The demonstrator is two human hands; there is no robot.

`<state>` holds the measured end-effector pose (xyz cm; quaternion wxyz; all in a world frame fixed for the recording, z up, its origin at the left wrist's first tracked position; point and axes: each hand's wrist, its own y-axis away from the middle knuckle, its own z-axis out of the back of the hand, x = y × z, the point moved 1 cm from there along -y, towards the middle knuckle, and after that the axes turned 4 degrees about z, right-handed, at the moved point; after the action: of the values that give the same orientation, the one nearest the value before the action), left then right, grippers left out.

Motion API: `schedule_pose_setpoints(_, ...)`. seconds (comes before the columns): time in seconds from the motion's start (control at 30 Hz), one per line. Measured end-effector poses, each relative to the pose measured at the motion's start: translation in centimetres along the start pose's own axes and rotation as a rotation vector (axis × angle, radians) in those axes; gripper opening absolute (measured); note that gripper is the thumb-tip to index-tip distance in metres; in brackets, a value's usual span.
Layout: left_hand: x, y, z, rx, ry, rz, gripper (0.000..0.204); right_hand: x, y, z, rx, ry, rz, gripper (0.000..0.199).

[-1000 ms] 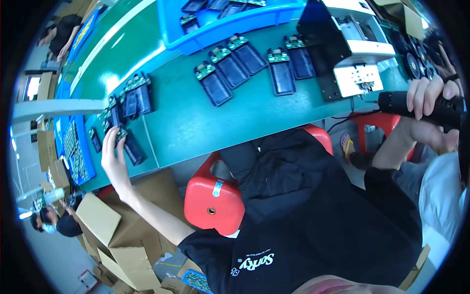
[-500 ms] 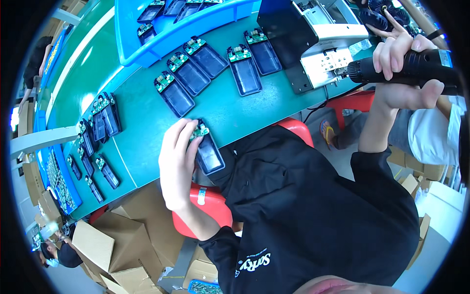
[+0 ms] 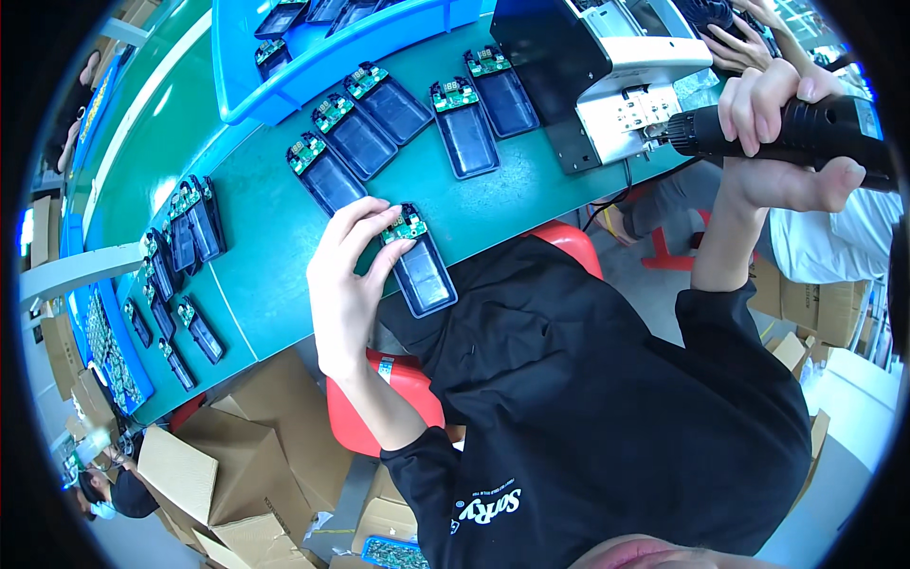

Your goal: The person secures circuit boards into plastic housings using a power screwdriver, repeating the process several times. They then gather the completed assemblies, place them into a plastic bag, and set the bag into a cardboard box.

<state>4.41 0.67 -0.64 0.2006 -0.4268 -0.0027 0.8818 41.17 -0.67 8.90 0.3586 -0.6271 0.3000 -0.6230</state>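
While the left hand (image 3: 349, 275) pinches a dark case (image 3: 425, 282) by its circuit board (image 3: 409, 229) end at the near edge of the table (image 3: 270, 275), the right hand (image 3: 770, 128) is wrapped around a black electric screwdriver (image 3: 701, 133), tip near the machine (image 3: 542, 81).

The left hand (image 3: 343, 270) holds one casing (image 3: 425, 280) near the centre. Above lie five more, as a trio (image 3: 358, 140) and a pair (image 3: 468, 140). The cluster (image 3: 201, 334) at left overlaps, showing at least six. The right hand (image 3: 758, 106), upper right, grips one screwdriver (image 3: 825, 133). One blue bin (image 3: 242, 95) stands upper left.
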Motion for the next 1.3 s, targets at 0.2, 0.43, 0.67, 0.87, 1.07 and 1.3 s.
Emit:
schedule_pose_setpoints(0.2, 0.4, 0.0, -0.7, 0.003, 0.075, -0.006, 0.029, -0.3, -0.2, 0.2, 0.01, -0.003, -0.056, 0.067)
schedule_pose_setpoints(0.43, -0.3, -0.6, -2.4, -0.018, 0.142, -0.039, 0.029, 1.0, 0.3, -1.0, 0.128, -0.182, -0.087, 0.07)
schedule_pose_setpoints(0.67, -1.0, -0.8, -4.2, -0.023, 0.197, -0.05, 0.028, 0.0, -0.5, -5.8, 0.124, -0.395, -0.061, 0.071)
schedule_pose_setpoints(0.87, -2.0, -1.1, -6.7, -0.086, 0.159, -0.145, 0.029, -2.6, -0.9, -9.6, 0.255, -0.428, -0.012, 0.075)
schedule_pose_setpoints(1.07, -2.5, -1.3, -6.7, -0.086, 0.174, -0.141, 0.03, -4.4, -0.2, -11.9, 0.339, -0.445, -0.019, 0.077)
schedule_pose_setpoints(1.3, -2.6, -1.1, -6.4, -0.048, 0.182, -0.082, 0.03, -5.4, 0.7, -13.0, 0.336, -0.464, -0.024, 0.077)
